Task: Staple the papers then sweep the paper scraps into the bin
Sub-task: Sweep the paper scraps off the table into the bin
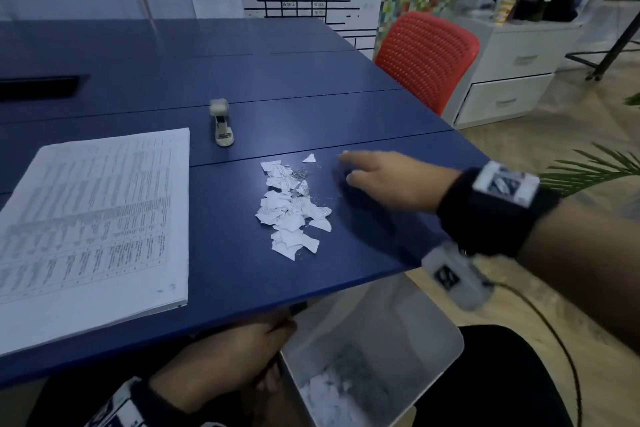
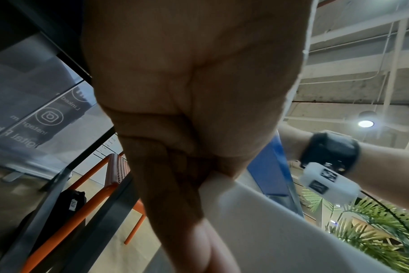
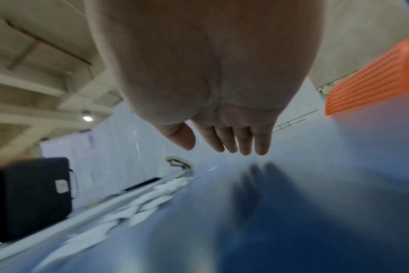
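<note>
A flat printed paper stack [image 1: 93,218] lies leftmost on the smooth blue table [image 1: 311,87]; the left hand [image 1: 225,360] grips the grey bin [image 1: 398,340] rim below the edge. Cream stapler [image 1: 221,123], ragged white scraps [image 1: 292,206], then the flat-fingered right hand [image 1: 391,180], holding nothing.

On the glass panel [image 2: 35,118] beside your left hand, seen mirrored from behind, you can read "Instagram" under a camera icon, part of "LinkedIn" under a second round icon, and larger letters reading "igital". The printed stack of papers [image 1: 93,218] on your table carries rows of text too small to read. The wall chart [image 1: 304,5] holds illegible figures.
</note>
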Action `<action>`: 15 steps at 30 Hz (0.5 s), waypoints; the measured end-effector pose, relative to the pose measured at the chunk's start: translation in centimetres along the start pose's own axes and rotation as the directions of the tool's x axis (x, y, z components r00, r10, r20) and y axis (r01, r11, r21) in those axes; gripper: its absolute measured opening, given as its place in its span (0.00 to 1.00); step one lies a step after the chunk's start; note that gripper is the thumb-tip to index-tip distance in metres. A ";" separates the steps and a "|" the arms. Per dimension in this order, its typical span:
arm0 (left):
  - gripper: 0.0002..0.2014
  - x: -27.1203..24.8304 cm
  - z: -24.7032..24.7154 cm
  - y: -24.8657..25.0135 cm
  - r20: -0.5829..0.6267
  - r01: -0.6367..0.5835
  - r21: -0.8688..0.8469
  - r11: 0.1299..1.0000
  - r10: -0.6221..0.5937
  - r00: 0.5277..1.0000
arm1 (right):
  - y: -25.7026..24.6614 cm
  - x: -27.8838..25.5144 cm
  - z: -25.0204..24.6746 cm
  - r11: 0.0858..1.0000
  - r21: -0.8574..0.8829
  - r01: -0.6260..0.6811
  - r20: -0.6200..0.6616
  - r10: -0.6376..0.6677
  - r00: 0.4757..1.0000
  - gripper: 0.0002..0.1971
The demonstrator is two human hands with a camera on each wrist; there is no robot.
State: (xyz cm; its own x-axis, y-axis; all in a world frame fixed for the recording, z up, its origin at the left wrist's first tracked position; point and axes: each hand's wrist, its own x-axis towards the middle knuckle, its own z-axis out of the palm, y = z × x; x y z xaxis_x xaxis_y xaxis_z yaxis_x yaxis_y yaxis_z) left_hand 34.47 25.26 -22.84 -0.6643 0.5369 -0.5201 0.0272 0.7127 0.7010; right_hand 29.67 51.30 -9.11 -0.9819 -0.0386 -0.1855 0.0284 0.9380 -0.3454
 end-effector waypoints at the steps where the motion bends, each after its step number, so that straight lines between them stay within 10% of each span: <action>1: 0.15 -0.2 0.0 0.0 -0.005 0.011 -0.001 1.000 -0.011 1.000 | 0.1 1.4 -0.6 0.999 -0.029 -0.032 0.020 0.032 0.999 0.26; 7: 0.32 0.0 -0.2 -1.1 -0.041 0.086 -0.048 0.995 -0.088 0.995 | -4.2 6.1 0.2 0.986 -0.169 0.015 0.114 0.004 0.994 0.21; 15: 0.38 1.8 0.0 -4.8 -0.080 0.119 -0.191 0.974 -0.136 0.987 | -3.2 -0.3 1.4 0.979 -0.127 0.157 0.267 -0.119 0.956 0.19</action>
State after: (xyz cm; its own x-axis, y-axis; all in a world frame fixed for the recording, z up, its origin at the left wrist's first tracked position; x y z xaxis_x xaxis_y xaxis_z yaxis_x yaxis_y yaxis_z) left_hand 33.19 22.81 -27.13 -0.7197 0.3967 -0.5698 -0.1948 0.6723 0.7142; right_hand 30.12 47.82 -9.23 -0.8925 -0.2403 -0.3816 -0.1504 0.9564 -0.2505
